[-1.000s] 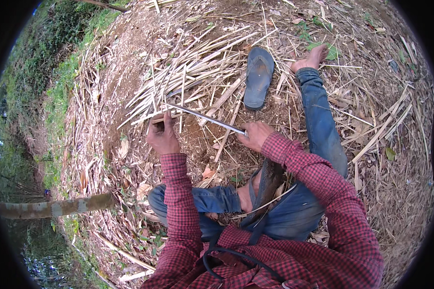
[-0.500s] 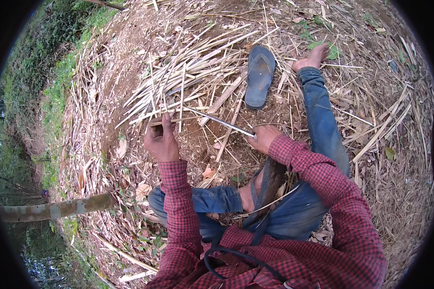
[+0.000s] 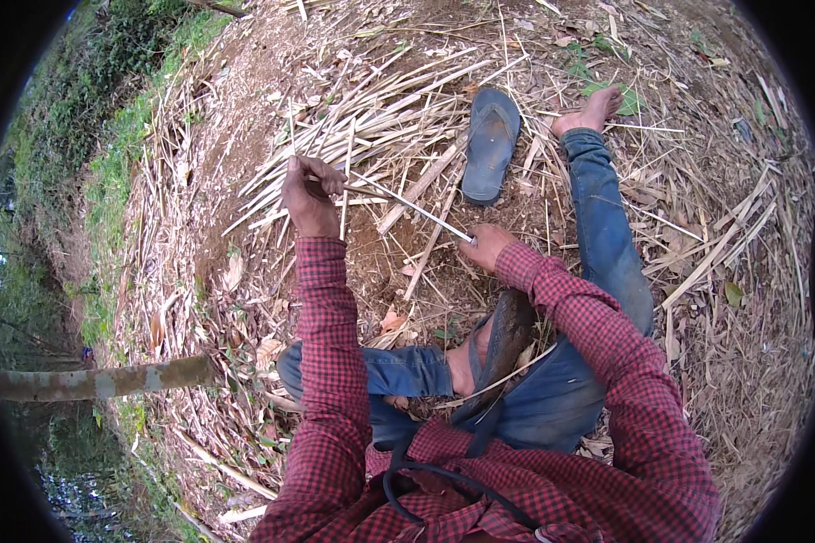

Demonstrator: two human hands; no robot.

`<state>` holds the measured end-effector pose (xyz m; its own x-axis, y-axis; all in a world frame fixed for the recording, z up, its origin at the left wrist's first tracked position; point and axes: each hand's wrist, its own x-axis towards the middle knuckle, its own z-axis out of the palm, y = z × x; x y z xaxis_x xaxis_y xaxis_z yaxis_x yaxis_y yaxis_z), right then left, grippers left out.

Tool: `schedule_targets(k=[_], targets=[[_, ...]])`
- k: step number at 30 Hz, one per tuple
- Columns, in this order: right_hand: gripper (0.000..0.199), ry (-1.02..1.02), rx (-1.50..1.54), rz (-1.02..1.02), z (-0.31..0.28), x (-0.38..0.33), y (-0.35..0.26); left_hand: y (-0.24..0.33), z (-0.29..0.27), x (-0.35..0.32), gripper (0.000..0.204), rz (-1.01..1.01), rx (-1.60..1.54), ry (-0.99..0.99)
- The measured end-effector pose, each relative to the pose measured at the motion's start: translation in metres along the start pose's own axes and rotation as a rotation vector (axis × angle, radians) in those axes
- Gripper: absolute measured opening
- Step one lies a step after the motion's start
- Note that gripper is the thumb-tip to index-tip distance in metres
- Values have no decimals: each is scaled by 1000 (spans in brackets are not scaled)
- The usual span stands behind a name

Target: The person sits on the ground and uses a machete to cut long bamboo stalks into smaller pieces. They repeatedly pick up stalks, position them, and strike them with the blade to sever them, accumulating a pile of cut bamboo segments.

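Note:
My left hand (image 3: 311, 195) is out ahead at the left, its fingers closed around a short brown strip of wood or bamboo (image 3: 366, 191). One end of the strip sticks out to the right of the fingers. In my right hand (image 3: 489, 246) is a long, narrow, pale metal knife (image 3: 428, 216), its blade slanting up and left. Near my left hand, the far part of the blade meets or crosses the strip; whether they touch I cannot tell. My right palm hides the knife's handle.
Beyond my hands lies a pile of pale split strips (image 3: 371, 113). A dark flip-flop (image 3: 491, 149) rests beside it, near my outstretched bare foot (image 3: 593, 110). My other leg (image 3: 407, 373) is folded close in. A thin trunk (image 3: 109, 380) stands at the left. Dry leaves litter the ground.
My left hand has moved forward and turned, its fingers now bent over toward the right with the strip. My right hand has shifted slightly forward with the knife.

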<state>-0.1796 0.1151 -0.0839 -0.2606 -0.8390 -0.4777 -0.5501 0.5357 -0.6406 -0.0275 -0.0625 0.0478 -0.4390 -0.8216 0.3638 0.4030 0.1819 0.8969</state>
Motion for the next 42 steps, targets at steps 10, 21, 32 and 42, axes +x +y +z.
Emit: schedule_targets(k=[10,21,32,42], targets=[[45,139,30,-177,-5,-26,-19,-24,36,-17,27,223,45,500],[46,-44,-57,10,-11,-3,-13,-19,19,-21,32,161,-54,499],[42,18,-89,-133,-21,-17,-22,-21,-5,-15,35,187,-128,409],[39,54,-45,-169,-11,-35,-35,-21,-4,-30,35,257,-60,437]])
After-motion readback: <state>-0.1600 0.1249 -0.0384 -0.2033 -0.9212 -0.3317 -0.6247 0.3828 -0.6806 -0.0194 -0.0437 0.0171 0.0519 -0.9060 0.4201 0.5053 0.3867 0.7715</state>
